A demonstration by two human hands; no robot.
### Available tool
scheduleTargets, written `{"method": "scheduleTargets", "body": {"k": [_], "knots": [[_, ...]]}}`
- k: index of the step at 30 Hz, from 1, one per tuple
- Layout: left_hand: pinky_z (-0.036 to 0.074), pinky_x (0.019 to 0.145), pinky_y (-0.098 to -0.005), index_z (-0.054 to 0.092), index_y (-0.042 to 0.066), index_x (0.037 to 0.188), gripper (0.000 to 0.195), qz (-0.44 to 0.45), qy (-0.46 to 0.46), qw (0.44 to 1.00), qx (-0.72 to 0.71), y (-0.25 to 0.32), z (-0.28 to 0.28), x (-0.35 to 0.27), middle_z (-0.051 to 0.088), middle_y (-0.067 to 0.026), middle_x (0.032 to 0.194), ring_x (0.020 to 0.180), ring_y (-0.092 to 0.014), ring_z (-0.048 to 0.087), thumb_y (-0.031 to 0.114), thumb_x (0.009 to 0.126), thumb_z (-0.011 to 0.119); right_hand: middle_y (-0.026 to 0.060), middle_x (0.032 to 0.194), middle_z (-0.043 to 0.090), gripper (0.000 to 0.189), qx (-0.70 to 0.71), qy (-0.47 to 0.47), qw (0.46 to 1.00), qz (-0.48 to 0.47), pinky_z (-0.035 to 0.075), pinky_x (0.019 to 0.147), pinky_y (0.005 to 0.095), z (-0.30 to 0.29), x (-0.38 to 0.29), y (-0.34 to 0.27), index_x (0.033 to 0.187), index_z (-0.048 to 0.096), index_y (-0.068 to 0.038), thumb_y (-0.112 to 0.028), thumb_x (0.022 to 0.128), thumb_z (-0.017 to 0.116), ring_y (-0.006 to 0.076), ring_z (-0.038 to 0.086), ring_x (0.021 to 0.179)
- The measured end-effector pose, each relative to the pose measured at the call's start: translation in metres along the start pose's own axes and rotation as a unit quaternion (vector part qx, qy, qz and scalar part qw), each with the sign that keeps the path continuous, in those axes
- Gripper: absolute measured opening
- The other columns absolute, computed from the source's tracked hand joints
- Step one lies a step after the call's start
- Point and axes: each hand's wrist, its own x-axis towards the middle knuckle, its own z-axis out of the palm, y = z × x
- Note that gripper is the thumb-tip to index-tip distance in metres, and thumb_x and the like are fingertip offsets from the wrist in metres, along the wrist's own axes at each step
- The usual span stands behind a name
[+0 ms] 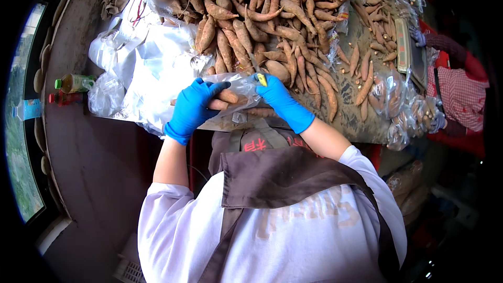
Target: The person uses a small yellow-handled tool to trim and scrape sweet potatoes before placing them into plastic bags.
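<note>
My left hand (196, 107), in a blue glove, is closed around sweet potatoes (218, 104) at a clear plastic bag (241, 88); whether the roots are inside the film cannot be told. My right hand (277, 96), also gloved in blue, grips a knife by its yellow handle (262, 79), with the thin blade pointing up and away over the pile. The bag's right edge touches this hand. Directly beyond both hands lies a big heap of sweet potatoes (243, 39). White plastic bags (157, 67) are spread to the left.
Two capped bottles (72, 83) stand at the left edge. Filled clear bags (393, 90) and loose small sweet potatoes (367, 82) lie on the tabletop (347, 125) to the right. A co-worker (458, 86) with gloved hands is at the far right, beside a scale-like metal device (404, 47).
</note>
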Motion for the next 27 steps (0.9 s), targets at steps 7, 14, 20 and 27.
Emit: {"method": "scheduleTargets", "body": {"k": [7,14,20,27], "knots": [[0.045,0.076,-0.0382,0.063,0.015,0.096,0.029,0.023,0.057,0.996,-0.071,-0.045,0.041,0.01,0.062,-0.0081,0.088,0.084,-0.028,0.058,0.015,0.067,0.068,-0.0015,0.069,0.052,0.025,0.255,0.024,0.955,0.147,0.024,0.038,0.0172,-0.022,-0.024,-0.036,0.099,0.058,-0.006,0.001,0.076,0.05,0.0042,0.036,0.045],[0.046,0.071,-0.0388,0.062,0.008,0.093,0.024,-0.054,0.022,0.998,0.002,-0.051,0.031,0.015,0.062,-0.0126,0.092,0.082,-0.032,0.057,0.009,0.069,0.066,0.0007,0.066,0.053,0.021,0.156,0.179,0.971,0.039,0.022,0.038,0.0161,-0.079,-0.047,-0.054,0.103,0.06,-0.002,-0.011,0.085,0.052,0.0012,0.031,0.043],[0.045,0.068,-0.0383,0.067,0.009,0.092,0.015,-0.055,0.084,0.979,-0.18,-0.061,0.047,0.035,0.063,-0.014,0.078,0.073,-0.032,0.059,0.011,0.078,0.059,0.0063,0.088,0.064,0.017,-0.189,0.19,0.963,-0.012,0.046,0.068,0.024,-0.086,-0.063,0.002,0.094,0.063,-0.002,-0.014,0.083,0.059,0.0095,0.056,0.074],[0.04,0.079,-0.0418,0.057,0.003,0.104,0.028,-0.072,0.147,0.984,0.074,-0.084,0.061,0.03,0.058,-0.0182,0.094,0.088,-0.037,0.051,0.022,0.084,0.052,0.0128,0.089,0.056,0.035,-0.478,0.128,0.865,-0.086,0.048,0.062,0.0375,-0.053,-0.052,-0.012,0.097,0.056,-0.007,-0.031,0.073,0.067,0.0305,0.06,0.072]]}}
